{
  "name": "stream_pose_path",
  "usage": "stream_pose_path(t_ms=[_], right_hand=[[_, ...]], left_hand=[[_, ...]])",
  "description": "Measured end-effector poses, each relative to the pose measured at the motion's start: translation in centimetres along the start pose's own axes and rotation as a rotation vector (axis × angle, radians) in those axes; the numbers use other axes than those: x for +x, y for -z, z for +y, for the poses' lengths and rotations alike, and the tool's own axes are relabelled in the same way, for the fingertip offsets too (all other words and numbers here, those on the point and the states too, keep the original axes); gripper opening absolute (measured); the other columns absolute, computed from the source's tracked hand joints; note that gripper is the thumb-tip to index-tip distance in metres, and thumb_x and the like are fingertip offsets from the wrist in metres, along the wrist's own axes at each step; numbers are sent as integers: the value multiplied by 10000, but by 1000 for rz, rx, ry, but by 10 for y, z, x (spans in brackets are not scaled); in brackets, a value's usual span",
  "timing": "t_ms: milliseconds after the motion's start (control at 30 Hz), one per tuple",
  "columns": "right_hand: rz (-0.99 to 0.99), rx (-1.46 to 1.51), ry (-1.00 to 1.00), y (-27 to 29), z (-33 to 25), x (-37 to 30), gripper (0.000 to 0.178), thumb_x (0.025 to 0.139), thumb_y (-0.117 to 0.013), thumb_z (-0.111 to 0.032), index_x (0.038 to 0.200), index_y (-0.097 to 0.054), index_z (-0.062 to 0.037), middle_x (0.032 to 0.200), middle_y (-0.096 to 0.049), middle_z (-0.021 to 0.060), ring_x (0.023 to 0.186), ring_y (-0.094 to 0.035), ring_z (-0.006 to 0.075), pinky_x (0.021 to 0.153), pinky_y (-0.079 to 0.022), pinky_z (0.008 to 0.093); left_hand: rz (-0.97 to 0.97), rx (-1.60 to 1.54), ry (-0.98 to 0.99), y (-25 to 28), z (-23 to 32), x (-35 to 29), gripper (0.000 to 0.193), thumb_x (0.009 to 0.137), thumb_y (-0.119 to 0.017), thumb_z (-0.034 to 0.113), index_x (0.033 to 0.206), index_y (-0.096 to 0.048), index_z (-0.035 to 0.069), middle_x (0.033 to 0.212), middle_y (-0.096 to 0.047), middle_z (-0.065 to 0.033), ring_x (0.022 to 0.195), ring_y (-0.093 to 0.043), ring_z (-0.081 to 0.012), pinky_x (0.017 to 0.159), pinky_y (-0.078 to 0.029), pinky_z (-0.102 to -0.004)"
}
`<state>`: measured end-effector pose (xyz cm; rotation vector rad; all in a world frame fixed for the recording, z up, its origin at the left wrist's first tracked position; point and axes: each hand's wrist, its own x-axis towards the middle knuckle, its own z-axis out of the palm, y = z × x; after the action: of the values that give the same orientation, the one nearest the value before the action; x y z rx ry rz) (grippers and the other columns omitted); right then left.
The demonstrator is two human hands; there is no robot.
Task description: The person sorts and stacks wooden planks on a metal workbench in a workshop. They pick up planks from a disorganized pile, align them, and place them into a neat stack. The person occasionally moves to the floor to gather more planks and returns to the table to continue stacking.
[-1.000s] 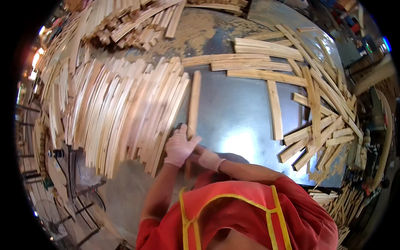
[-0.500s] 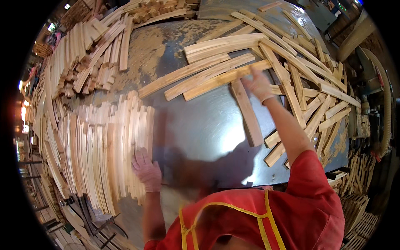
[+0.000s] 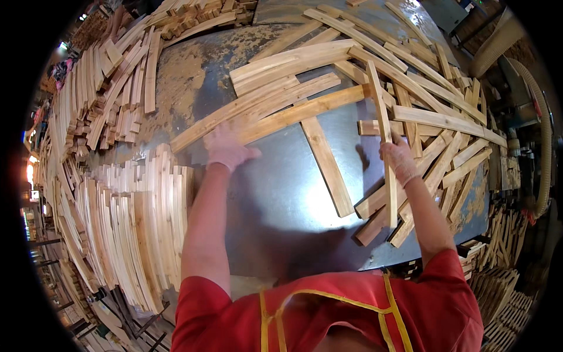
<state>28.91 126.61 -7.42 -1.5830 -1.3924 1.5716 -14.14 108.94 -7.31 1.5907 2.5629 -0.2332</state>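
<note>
My right hand (image 3: pixel 400 161), in a pale glove, is closed around a long wooden slat (image 3: pixel 385 132) tipped up on its narrow edge at the right of the metal table. My left hand (image 3: pixel 227 148), also gloved and blurred, reaches over the near end of a yellowish slat (image 3: pixel 311 114), thumb held out to the side. Whether it touches that slat I cannot tell. Beyond lie a paler slat (image 3: pixel 302 94) and a wide board (image 3: pixel 293 63). Between my hands, another slat (image 3: pixel 328 167) lies by itself on the tabletop.
A tight row of slats (image 3: pixel 141 234) stands left of my left arm. More stacked wood (image 3: pixel 117 88) fills the far left. Crossed loose slats (image 3: pixel 446 155) pile up at right. Sawdust covers part of the metal table (image 3: pixel 275 193). A ribbed hose (image 3: pixel 542 141) hangs at the right.
My left hand has moved from the row of slats up and right to the slats on the table. My right hand has come nearer and taken hold of a slat, now on edge.
</note>
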Motion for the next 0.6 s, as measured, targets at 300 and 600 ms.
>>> stream_pose_path(t_ms=[300,600], right_hand=[[-38,525,-118,-120,41,-123,524,900,-585,-36,1424,-572,-14,1013,-693,87,814,-669,208,758,-572,319],[-331,-186,-88,-240,95,-206,484,943,-655,-252,1359,-587,-15,1134,-727,245,1034,-711,375,913,-560,445]], left_hand=[[-77,-100,-32,-18,10,-79,705,851,-768,482,1435,-550,152,1237,-647,-119,1184,-643,-305,976,-559,-443],[-94,-342,-76,-52,-66,-267,563,891,-683,337,1376,-556,82,863,-736,-202,768,-721,-433,738,-585,-576]])
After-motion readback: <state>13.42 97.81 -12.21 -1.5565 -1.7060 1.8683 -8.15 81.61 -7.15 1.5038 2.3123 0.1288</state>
